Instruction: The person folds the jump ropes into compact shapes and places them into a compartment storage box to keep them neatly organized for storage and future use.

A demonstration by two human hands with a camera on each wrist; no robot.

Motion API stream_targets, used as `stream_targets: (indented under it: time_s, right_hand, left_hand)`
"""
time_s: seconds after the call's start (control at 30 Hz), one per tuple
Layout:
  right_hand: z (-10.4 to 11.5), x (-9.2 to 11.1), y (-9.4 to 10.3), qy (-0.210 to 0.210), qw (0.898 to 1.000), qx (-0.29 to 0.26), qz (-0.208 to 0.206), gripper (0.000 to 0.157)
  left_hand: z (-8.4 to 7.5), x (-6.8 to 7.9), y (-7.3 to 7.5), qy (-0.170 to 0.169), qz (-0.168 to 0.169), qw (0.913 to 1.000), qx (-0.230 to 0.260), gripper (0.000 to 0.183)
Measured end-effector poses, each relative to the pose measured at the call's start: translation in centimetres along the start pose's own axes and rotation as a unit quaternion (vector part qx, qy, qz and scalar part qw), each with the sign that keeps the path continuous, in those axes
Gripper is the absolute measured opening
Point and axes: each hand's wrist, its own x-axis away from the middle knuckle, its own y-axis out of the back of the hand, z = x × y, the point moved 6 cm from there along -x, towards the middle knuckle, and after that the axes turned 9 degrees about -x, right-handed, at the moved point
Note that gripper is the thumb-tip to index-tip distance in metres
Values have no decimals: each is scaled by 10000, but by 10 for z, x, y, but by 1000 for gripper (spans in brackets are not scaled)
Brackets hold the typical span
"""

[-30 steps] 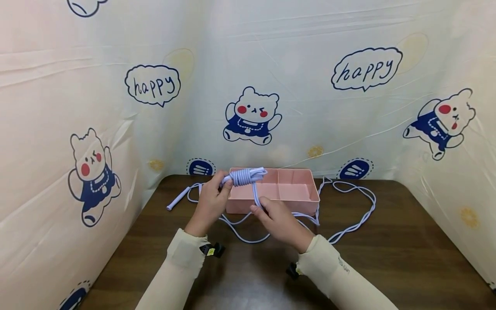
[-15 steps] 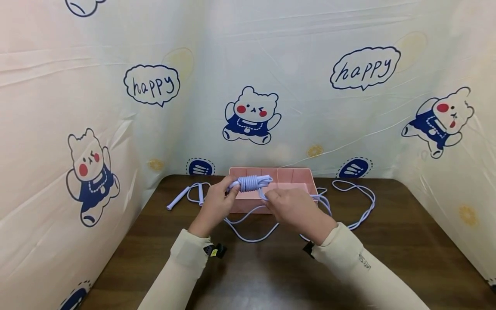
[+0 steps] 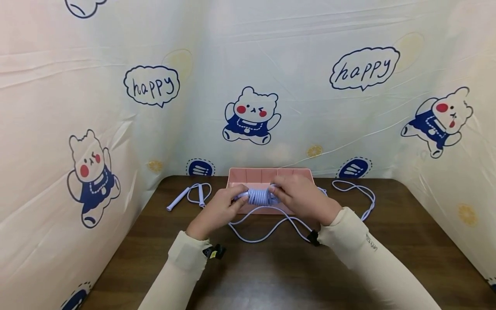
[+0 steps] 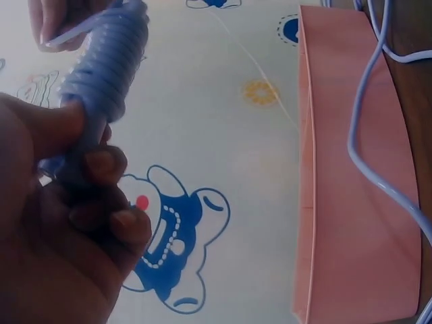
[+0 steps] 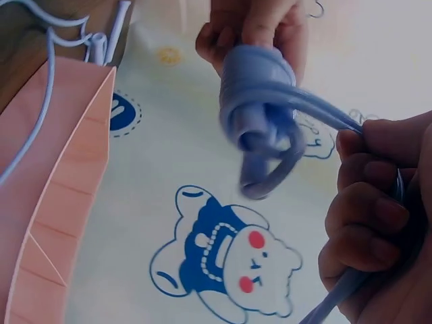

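Presently, your left hand [image 3: 217, 212] grips the coiled lavender cord bundle [image 3: 258, 197], your right hand [image 3: 304, 197] its paired lavender strands [image 5: 324, 111]; slack could unwind the bundle.

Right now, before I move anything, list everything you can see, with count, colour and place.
table: 1, dark brown, beneath everything
box: 1, pink, far side of the table
rope bundle: 1, pale purple, held up, centre
loose rope: strand count unclear, pale purple, near the box
loose handles: 2, pale purple, table's far left
printed sheet: count unclear, pale with blue bears, behind and both sides
wrist devices: 2, black, one per wrist
sleeves: 2, cream, both arms
hands: 2, left gripping the rope bundle, right gripping rope strands from it
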Motion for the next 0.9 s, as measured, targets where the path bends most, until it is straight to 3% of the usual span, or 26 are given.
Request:
stream_targets:
  time_s: [0.17,0.3,0.4,0.53,0.6,0.73,0.8,0.9]
  right_hand:
    - [-16,-3,5,-378,9955,-860,-152,13]
    - [-28,-3,6,-680,9800,-1828,-385,13]
    - [-35,-3,2,-768,9663,-2389,-575,14]
    - [-42,-4,-4,-588,9543,-2804,-853,15]
    - [-45,-5,-9,-453,9392,-3301,-826,16]
    - [-51,-4,-24,-454,8945,-4413,-553,20]
    - [-52,-3,-32,-533,8786,-4704,-627,23]
    - [-49,-4,-43,-546,8863,-4487,-1006,25]
  left_hand:
    - [-2,0,-1,-149,281,9988,360,16]
    - [-5,2,0,-217,530,9952,799,17]
    - [-8,2,1,-333,528,9926,1042,17]
    - [-13,3,4,-485,309,9899,1297,16]
    - [-15,4,5,-522,181,9869,1515,16]
    - [-17,5,5,-527,74,9778,2025,18]
    - [-19,5,5,-589,-1,9718,2282,19]
    - [-19,3,7,-647,-238,9662,2485,19]
